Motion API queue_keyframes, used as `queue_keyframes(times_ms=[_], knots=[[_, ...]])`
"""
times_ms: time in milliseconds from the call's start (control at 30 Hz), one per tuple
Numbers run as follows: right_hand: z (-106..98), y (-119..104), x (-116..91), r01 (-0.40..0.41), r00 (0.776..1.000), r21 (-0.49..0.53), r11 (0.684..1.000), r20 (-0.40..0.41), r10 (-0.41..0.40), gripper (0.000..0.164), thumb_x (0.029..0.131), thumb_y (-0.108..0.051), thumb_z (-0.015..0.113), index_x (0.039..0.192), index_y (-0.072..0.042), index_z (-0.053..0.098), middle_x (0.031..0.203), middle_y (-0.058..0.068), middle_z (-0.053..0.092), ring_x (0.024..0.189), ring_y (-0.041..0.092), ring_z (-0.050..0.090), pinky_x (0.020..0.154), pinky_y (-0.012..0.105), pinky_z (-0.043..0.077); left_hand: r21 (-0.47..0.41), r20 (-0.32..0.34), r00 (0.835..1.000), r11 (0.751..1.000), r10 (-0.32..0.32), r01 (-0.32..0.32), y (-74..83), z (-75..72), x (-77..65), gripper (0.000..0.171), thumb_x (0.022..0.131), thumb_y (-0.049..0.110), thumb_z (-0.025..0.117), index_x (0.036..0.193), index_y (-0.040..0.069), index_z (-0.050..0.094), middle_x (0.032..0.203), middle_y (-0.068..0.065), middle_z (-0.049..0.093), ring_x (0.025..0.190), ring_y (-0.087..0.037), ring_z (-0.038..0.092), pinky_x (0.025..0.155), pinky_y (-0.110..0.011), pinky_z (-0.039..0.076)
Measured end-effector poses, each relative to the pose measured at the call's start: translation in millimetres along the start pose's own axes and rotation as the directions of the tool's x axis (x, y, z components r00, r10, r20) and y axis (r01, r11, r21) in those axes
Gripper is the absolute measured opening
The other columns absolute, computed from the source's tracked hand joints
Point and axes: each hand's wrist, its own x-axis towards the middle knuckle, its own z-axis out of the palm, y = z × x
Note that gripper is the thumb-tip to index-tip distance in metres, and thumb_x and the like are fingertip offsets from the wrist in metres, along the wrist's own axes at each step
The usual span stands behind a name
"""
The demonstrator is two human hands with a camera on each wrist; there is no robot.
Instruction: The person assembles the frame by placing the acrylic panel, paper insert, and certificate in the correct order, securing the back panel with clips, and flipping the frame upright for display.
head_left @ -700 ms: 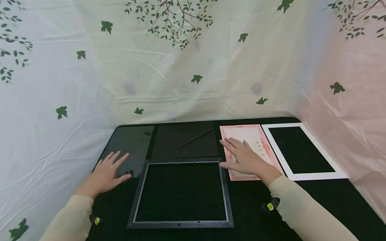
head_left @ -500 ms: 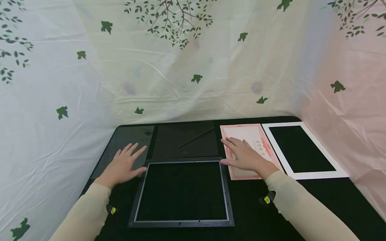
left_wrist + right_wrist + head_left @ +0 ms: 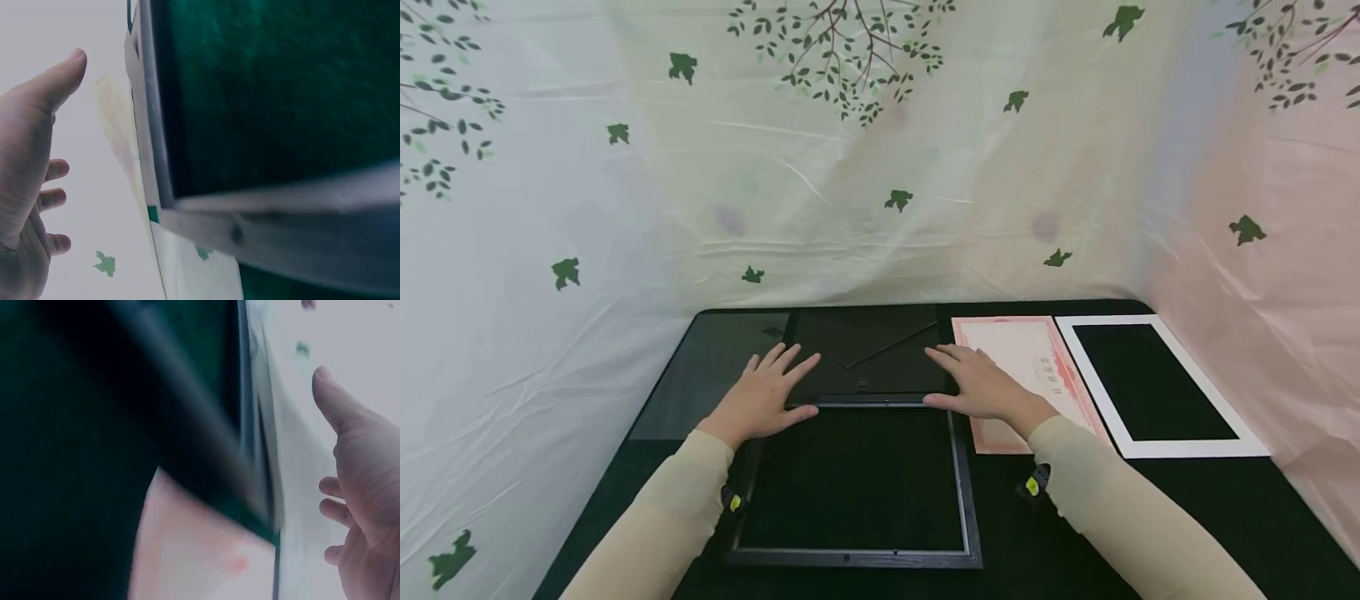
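Note:
In the head view a dark picture frame (image 3: 850,558) lies flat on the black table, its opening showing black. My left hand (image 3: 760,396) hovers over the frame's far left corner, fingers spread and straight. At the far right corner my right hand (image 3: 981,390) is held palm down, fingers extended, partly over a pink-bordered certificate (image 3: 1015,337). Both wrist views show air between each hand and the frame, with the left hand (image 3: 28,156) and the right hand (image 3: 369,481) holding nothing.
Behind the frame lies a dark backing panel (image 3: 827,333) with a thin slanting line on it. A grey, glass-like sheet (image 3: 700,375) is at the left. A white mat border (image 3: 1187,447) lies right of the certificate. Leaf-printed cloth (image 3: 850,233) surrounds the table.
My left hand has moved right, from above the glass-like sheet to the frame's far left corner. The right hand has shifted slightly left. The flat items stay in place.

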Motion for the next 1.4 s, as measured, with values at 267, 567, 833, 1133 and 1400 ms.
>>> queue_keyframes(times_ms=[267, 567, 833, 1133, 1400], knots=[[13, -71, 70, 0.146, 0.986, -0.023, 0.989, 0.086, -0.143, 0.090, 0.084, -0.077, 0.042, 0.154, -0.025, 0.022, 0.155, 0.006, 0.029, 0.142, 0.023, 0.025, 0.112, 0.055, 0.017, 0.013, 0.009, 0.998, 0.998, -0.054, 0.054, -17.9, 7.5, -19.3, 0.083, 0.085, 0.062, 0.059, 0.153, 0.026, 0.028, 0.154, -0.017, 0.027, 0.140, -0.041, 0.023, 0.102, -0.068, 0.024], [45, -140, 119, 0.224, 0.957, 0.047, 0.973, 0.178, -0.229, 0.088, 0.084, -0.078, 0.038, 0.155, -0.028, 0.018, 0.154, 0.003, 0.030, 0.142, 0.021, 0.025, 0.114, 0.052, 0.016, 0.050, 0.043, 0.992, 0.992, -0.116, 0.113, -63.9, 17.0, -64.1, 0.084, 0.082, 0.061, 0.064, 0.150, 0.022, 0.034, 0.151, -0.021, 0.032, 0.138, -0.045, 0.025, 0.099, -0.071, 0.025], [59, -169, 136, 0.199, 0.954, 0.091, 0.976, 0.208, -0.214, 0.086, 0.085, -0.075, 0.041, 0.154, -0.026, 0.023, 0.154, -0.001, 0.032, 0.142, 0.021, 0.026, 0.114, 0.051, 0.018, 0.067, 0.100, 0.986, 0.990, -0.133, 0.127, -93.2, 24.8, -83.4, 0.087, 0.079, 0.066, 0.063, 0.149, 0.019, 0.038, 0.147, -0.024, 0.036, 0.134, -0.048, 0.030, 0.096, -0.072, 0.027], [69, -192, 149, 0.180, 0.944, 0.098, 0.979, 0.262, -0.200, 0.086, 0.085, -0.075, 0.041, 0.154, -0.028, 0.022, 0.154, 0.000, 0.031, 0.142, 0.020, 0.025, 0.114, 0.049, 0.017, 0.077, 0.159, 0.977, 0.988, -0.144, 0.133, -105.3, 33.6, -80.1, 0.090, 0.077, 0.069, 0.063, 0.147, 0.018, 0.041, 0.146, -0.021, 0.041, 0.133, -0.045, 0.034, 0.098, -0.069, 0.029], [78, -192, 153, 0.133, 0.947, 0.130, 0.983, 0.276, -0.165, 0.084, 0.086, -0.073, 0.044, 0.153, -0.025, 0.026, 0.152, 0.002, 0.035, 0.140, 0.020, 0.031, 0.112, 0.042, 0.026, 0.095, 0.107, 0.991, 0.993, -0.075, 0.064, -105.1, 41.0, -78.2, 0.075, 0.083, 0.060, 0.063, 0.137, 0.009, 0.054, 0.127, -0.015, 0.061, 0.125, -0.040, 0.047, 0.099, -0.062, 0.035]])
